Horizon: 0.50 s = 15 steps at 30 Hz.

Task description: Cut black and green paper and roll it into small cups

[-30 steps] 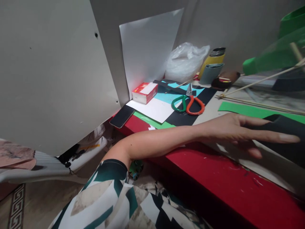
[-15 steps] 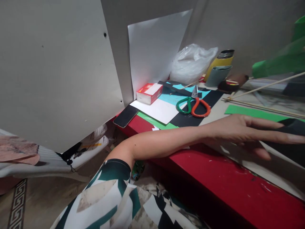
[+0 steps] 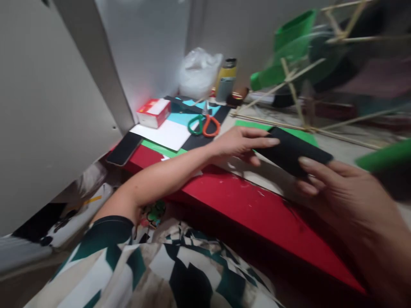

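Observation:
A black sheet of paper (image 3: 290,150) lies slightly raised over the table's pale top. My left hand (image 3: 239,143) reaches across from the left, fingers stretched over the sheet's left end and thumb under it. My right hand (image 3: 340,201), blurred at the lower right, grips the sheet's right end with the index finger on top and the other fingers curled beneath. A green sheet (image 3: 257,126) lies just behind the black one.
Green-and-orange scissors (image 3: 204,125), a white sheet (image 3: 163,133), a red box (image 3: 153,112) and a dark phone (image 3: 124,148) sit to the left. A plastic bag (image 3: 199,72) and a yellow can (image 3: 226,79) stand behind. A frame of sticks and green paper (image 3: 289,72) rises at the right. The table's red edge (image 3: 250,205) faces me.
The view has swung right and pulled back. My right hand has come into view and taken the black sheet's right end. My left hand has closed round its left end.

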Tool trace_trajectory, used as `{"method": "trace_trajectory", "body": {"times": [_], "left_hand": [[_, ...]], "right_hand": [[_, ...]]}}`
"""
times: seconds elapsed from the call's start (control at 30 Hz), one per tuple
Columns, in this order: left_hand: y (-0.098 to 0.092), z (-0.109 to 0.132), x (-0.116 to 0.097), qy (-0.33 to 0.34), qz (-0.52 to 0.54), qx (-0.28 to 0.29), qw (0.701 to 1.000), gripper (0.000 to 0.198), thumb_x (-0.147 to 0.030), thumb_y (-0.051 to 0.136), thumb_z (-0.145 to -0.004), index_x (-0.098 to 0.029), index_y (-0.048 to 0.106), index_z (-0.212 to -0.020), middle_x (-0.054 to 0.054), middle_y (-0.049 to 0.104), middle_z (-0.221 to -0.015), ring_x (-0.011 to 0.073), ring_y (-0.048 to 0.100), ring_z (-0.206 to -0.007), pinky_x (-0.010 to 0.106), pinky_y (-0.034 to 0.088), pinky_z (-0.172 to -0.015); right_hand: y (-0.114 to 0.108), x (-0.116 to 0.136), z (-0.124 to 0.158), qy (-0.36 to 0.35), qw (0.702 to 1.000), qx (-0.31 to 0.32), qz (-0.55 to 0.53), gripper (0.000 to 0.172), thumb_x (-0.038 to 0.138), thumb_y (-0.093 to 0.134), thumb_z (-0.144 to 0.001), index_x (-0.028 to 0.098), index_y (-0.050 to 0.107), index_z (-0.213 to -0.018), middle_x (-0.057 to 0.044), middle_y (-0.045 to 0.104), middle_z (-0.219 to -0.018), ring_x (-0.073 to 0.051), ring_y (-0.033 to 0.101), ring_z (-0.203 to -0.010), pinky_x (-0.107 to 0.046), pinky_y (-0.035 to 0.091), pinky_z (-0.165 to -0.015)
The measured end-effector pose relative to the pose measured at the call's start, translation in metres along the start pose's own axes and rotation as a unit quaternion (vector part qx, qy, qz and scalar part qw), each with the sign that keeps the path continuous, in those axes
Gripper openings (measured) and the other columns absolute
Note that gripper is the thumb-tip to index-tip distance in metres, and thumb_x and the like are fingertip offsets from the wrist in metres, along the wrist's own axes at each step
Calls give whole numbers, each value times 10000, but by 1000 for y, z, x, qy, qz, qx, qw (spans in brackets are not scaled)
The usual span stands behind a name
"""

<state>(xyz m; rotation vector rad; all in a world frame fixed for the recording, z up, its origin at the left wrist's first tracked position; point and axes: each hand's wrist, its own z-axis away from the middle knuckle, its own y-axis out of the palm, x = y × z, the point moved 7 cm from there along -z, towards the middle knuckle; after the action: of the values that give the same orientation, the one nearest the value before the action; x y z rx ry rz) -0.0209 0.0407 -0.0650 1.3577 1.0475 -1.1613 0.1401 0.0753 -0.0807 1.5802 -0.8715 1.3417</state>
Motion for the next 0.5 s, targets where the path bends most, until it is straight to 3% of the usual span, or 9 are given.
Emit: {"method": "trace_trajectory", "body": {"times": [0.07, 0.23, 0.5], "left_hand": [[-1, -5, 1, 20, 6, 14, 1000, 127, -237, 707, -806, -131, 643, -777, -24, 618, -722, 58, 602, -447, 177, 401, -448], [-1, -10, -2, 59, -9, 14, 998, 138, -224, 683, -838, -118, 654, -755, -31, 636, -713, 28, 557, -420, 177, 371, -443], [-7, -7, -3, 38, -24, -35, 998, 154, -208, 667, -855, -76, 615, -795, -59, 562, -629, 27, 557, -459, 171, 398, -526]], "right_hand": [[-6, -6, -2, 40, 998, -33, -21, 436, 345, 975, -404, 168, 588, -500, 72, 387, -415, -43, 358, -342, -204, 232, -320], [-5, -4, -3, 40, 999, -35, -13, 372, 309, 945, -439, 147, 659, -612, -5, 577, -568, -37, 401, -376, -218, 226, -353], [-5, -4, 0, 22, 999, -32, 24, 251, 297, 884, -531, 181, 705, -663, 53, 480, -422, -69, 374, -343, -241, 195, -361]]}}
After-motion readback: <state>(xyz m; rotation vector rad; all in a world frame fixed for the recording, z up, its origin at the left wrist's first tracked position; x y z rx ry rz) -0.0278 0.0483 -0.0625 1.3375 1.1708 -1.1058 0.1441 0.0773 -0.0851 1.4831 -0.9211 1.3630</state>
